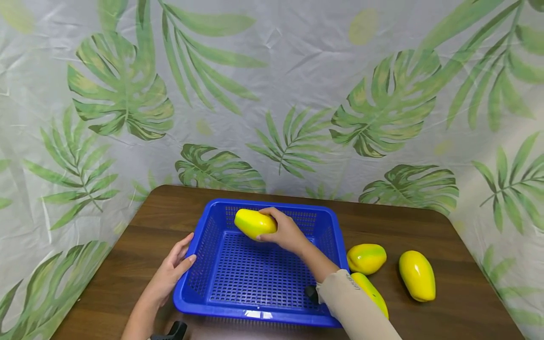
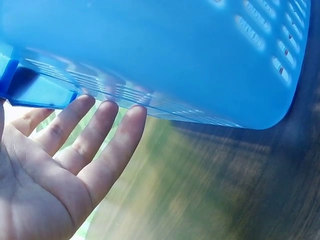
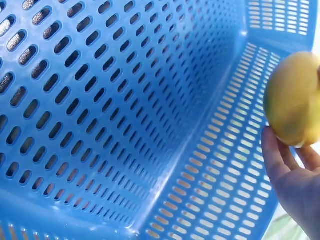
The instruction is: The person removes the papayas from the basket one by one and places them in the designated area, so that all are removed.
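Note:
A glossy yellow-green papaya [image 1: 254, 224] is in my right hand [image 1: 286, 232], held between thumb and fingers over the back part of a blue plastic basket [image 1: 335, 226]. In the right wrist view the papaya [image 3: 292, 100] shows near the basket's perforated wall, above my fingers. The basket's floor is bare below it. My left hand [image 1: 172, 267] is at the basket's left side, thumb near the rim. In the left wrist view the left hand's fingers [image 2: 107, 150] are extended, with their tips against or close beside the basket's outer wall [image 2: 150, 65].
Right of the basket, several papayas lie on the brown wooden table [image 1: 450, 255]: one papaya [image 1: 367, 259] near the basket wall, another papaya [image 1: 371, 293] partly behind my right sleeve, and a papaya [image 1: 417, 276] farther right. A leaf-patterned curtain [image 1: 297, 94] hangs behind the table.

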Demonstrator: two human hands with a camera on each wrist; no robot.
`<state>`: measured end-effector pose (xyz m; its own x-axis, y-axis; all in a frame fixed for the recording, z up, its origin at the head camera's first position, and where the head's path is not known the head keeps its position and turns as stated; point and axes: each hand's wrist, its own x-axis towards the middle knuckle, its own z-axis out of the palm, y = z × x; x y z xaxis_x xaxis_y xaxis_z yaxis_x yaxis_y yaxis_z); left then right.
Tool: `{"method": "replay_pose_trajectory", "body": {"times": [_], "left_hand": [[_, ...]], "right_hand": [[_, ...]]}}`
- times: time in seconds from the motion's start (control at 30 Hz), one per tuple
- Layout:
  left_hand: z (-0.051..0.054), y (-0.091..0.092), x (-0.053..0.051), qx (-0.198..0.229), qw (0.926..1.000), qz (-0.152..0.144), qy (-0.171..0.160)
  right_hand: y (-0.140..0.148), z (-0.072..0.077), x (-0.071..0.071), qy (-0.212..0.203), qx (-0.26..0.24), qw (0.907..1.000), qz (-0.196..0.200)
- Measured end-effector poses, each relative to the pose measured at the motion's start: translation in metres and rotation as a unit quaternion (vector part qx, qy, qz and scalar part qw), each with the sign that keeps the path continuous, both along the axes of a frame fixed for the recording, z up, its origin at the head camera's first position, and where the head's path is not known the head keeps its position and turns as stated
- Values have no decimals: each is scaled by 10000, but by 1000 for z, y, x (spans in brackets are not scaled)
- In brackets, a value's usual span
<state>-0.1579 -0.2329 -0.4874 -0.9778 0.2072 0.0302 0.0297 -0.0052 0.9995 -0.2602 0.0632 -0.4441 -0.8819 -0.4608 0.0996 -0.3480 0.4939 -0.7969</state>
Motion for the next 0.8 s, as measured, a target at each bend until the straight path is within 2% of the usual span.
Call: {"method": "replay_pose_trajectory", "body": {"times": [0.23,0.43,0.53,0.67,0.77,0.8], "left_hand": [[0,0,0,-3,10000,34,-36],[0,0,0,23,10000,-2,20],[0,0,1,10,10000,28,17],[0,0,1,12,10000,35,26],[0,1,1,32,10000,28,26],[0,1,1,35,10000,25,28]], "right_hand": [[5,4,0,40,-192,9997,-122],[10,10,3,234,-407,9988,-99],[10,31,15,214,-592,9979,-156],[14,39,18,206,-742,9967,-247],[20,31,10,255,-826,9959,-265],[22,33,11,255,-844,9957,-271]]}}
